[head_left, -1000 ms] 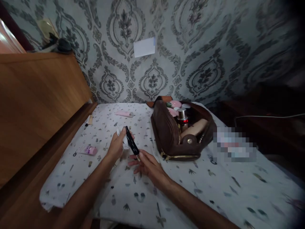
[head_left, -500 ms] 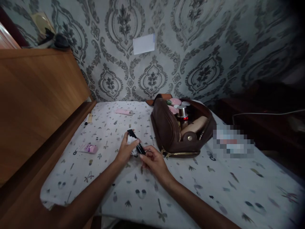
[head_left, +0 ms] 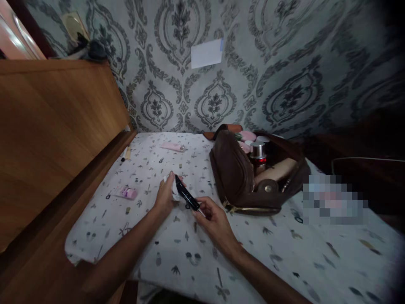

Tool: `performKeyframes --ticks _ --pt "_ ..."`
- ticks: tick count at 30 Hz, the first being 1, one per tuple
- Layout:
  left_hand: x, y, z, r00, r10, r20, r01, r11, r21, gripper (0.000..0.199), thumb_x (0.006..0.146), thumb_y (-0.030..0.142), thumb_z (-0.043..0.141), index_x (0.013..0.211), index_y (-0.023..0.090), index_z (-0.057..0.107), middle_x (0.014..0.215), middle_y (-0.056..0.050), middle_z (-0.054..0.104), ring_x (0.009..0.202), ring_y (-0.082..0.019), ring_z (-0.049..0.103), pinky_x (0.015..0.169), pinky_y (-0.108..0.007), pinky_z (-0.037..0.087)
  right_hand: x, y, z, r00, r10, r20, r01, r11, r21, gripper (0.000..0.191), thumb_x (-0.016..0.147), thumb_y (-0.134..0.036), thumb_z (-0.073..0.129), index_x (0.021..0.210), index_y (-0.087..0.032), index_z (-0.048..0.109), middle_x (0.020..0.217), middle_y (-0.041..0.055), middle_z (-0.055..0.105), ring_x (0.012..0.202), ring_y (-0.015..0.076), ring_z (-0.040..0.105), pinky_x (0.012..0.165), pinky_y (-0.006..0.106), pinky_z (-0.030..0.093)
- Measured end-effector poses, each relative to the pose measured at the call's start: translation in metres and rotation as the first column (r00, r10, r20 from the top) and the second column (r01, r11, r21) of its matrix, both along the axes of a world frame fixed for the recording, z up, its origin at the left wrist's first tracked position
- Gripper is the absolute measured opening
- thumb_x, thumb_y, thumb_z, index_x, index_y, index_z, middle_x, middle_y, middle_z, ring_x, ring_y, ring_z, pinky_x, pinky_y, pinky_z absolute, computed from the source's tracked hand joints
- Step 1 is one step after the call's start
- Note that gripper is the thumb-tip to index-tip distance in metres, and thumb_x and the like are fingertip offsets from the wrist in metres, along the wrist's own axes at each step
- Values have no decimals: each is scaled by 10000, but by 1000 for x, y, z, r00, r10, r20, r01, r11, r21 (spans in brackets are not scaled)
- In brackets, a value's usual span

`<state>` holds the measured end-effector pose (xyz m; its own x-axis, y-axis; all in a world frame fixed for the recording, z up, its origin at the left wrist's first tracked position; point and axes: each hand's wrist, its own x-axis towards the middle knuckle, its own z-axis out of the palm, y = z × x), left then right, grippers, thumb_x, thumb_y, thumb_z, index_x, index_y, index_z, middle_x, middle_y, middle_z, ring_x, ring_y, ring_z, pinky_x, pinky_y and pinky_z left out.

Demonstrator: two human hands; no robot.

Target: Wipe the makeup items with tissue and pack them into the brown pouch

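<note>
A slim black tube (head_left: 187, 195) slants between my two hands, above the patterned white cloth (head_left: 171, 261). My left hand (head_left: 165, 192) is closed round a crumpled white tissue (head_left: 174, 191), which lies against the tube's upper end. With thumb and fingertips, my right hand (head_left: 209, 215) pinches the tube's lower end, where a short pale piece shows. To the right of my hands stands an open brown bag (head_left: 232, 169) holding a silver-capped bottle (head_left: 257, 150), pink items and a beige item.
A pink tube (head_left: 173, 146) lies towards the wall, and a pink-purple tube (head_left: 128, 192) on the left. A small brush (head_left: 126, 154) is by the wooden cabinet (head_left: 63, 126). A blurred-out item (head_left: 333, 200) lies right of the bag.
The camera view has shifted, so the surroundings appear further right. More of the black tube shows, and my right hand has moved slightly down and away from my left hand.
</note>
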<state>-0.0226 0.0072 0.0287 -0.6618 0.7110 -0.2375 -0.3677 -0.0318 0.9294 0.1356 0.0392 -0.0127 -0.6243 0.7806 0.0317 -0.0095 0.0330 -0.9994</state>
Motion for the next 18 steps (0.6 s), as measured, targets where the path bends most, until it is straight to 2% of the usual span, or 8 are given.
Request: performKeyframes --ticks 4,8,13,16,18 --pt "-3 -2 0 1000 10 20 -10 1000 17 496 693 649 702 753 160 637 671 -14 630 574 -118 536 534 -220 418 -1 0 -3 998 -16 -64 13 999 -36 328 749 -379 722 1010 -207 621 788 -12 582 653 133 555 587 250 476" --pt "-4 -4 3 998 -64 2 64 997 47 455 687 589 745 869 181 659 753 -10 659 629 -131 564 531 -220 438 -1 -1 -4 994 29 -105 -39 994 -99 331 762 -465 722 918 -203 592 762 -18 589 593 115 555 552 246 481" --pt "3 -8 12 984 -175 27 168 972 167 600 599 429 877 1094 215 612 843 -23 684 773 -172 626 616 -248 521 0 0 -3 988 105 -111 -124 975 -182 504 783 -656 650 949 -188 566 775 -2 644 478 83 548 426 201 362" --pt "6 -10 13 979 -202 9 199 971 128 649 584 387 896 1125 258 563 851 3 673 724 -158 619 561 -230 510 1 0 -1 980 160 -120 -185 953 -241 577 786 -722 596 971 -177 554 746 -2 654 442 70 537 401 186 322" --pt "7 -9 11 986 -168 -2 168 983 70 625 570 430 894 1064 262 550 809 23 664 620 -138 587 495 -217 477 1 -1 1 978 174 -117 -198 948 -249 591 776 -733 594 955 -170 562 716 -17 630 439 61 533 408 182 332"
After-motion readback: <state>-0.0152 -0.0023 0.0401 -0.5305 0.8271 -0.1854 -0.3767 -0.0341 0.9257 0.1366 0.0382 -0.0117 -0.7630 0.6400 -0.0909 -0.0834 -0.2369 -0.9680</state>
